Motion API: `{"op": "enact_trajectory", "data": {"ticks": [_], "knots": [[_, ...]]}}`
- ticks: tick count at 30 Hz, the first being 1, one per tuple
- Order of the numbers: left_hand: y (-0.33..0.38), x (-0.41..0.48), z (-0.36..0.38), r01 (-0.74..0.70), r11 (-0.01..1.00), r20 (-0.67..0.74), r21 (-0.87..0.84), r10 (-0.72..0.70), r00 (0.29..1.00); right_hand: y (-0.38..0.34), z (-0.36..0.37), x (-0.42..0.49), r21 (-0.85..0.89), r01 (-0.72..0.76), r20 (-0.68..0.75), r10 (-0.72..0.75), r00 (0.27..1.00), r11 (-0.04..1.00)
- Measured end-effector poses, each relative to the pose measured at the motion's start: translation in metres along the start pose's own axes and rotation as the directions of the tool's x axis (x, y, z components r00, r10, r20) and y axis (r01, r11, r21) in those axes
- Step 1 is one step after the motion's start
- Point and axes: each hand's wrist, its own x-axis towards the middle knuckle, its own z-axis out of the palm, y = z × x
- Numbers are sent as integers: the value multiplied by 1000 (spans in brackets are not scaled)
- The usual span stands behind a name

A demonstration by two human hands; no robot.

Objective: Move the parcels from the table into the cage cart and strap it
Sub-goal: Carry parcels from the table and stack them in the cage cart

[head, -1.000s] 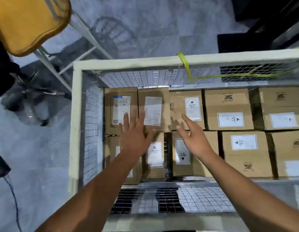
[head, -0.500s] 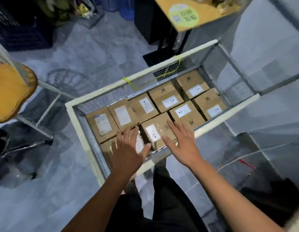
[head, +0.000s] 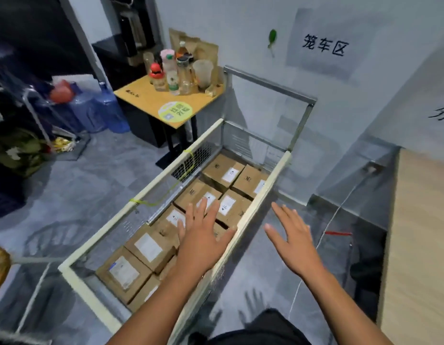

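Observation:
The cage cart (head: 151, 185) with a cream frame and wire-mesh walls stands on the floor in front of me. Several brown cardboard parcels (head: 222, 173) with white labels lie in two rows inside it. A yellow-green strap (head: 188, 160) hangs tied on the cart's far rail and mesh. My left hand (head: 203, 232) hovers open, fingers spread, over the cart's near rail and the parcels. My right hand (head: 290, 235) is open with spread fingers, outside the cart over the floor. Neither hand holds anything.
A light wooden table (head: 420, 245) edges the right side. A small wooden side table (head: 151, 100) with bottles and cups stands beyond the cart. Blue water jugs (head: 109, 110) sit at the left. A white cord (head: 323, 235) runs along the floor.
My view has lifted and swung right, away from straight down into the cart. Both hands have drawn back from the parcels; the right hand has come out over the floor.

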Motion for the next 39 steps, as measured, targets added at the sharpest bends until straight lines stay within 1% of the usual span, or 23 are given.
{"op": "enact_trajectory", "data": {"ticks": [3, 7, 10, 14, 19, 22, 24, 28, 29, 30, 31, 34, 39], "knots": [[55, 28, 12, -131, 990, 30, 61, 129, 991, 25, -37, -1, 34, -54, -82, 57, 995, 998], [142, 59, 34, -280, 959, 86, 39, 276, 957, 74, -98, -7, 71, -138, -215, 150, 965, 988], [210, 73, 55, -379, 925, 118, 6, 376, 919, 115, -145, -18, 79, -227, -311, 240, 920, 971], [298, 83, 88, -530, 848, 178, -18, 525, 832, 171, -197, -41, 130, -311, -431, 336, 837, 941], [402, 74, 136, -691, 722, 280, -45, 673, 685, 235, -241, -91, 237, -407, -549, 467, 693, 882], [454, 56, 172, -772, 633, 344, -57, 739, 580, 266, -257, -135, 331, -453, -587, 557, 588, 828], [481, 41, 196, -804, 587, 382, -92, 767, 516, 282, -263, -166, 413, -458, -603, 613, 511, 788], [526, 12, 237, -850, 506, 451, -144, 798, 399, 307, -268, -219, 522, -484, -621, 702, 348, 702], [540, 4, 249, -862, 481, 477, -159, 802, 359, 315, -270, -233, 554, -493, -619, 728, 295, 671], [548, -1, 257, -866, 471, 488, -170, 803, 341, 318, -271, -242, 569, -500, -614, 742, 269, 652], [554, -4, 261, -864, 470, 493, -180, 803, 335, 319, -273, -246, 570, -510, -610, 747, 262, 644], [590, -21, 291, -856, 446, 539, -260, 803, 254, 332, -283, -269, 609, -530, -608, 776, 166, 591], [655, -44, 339, -834, 394, 553, -387, 823, 132, 363, -311, -291, 654, -574, -594, 805, 13, 492]]}}
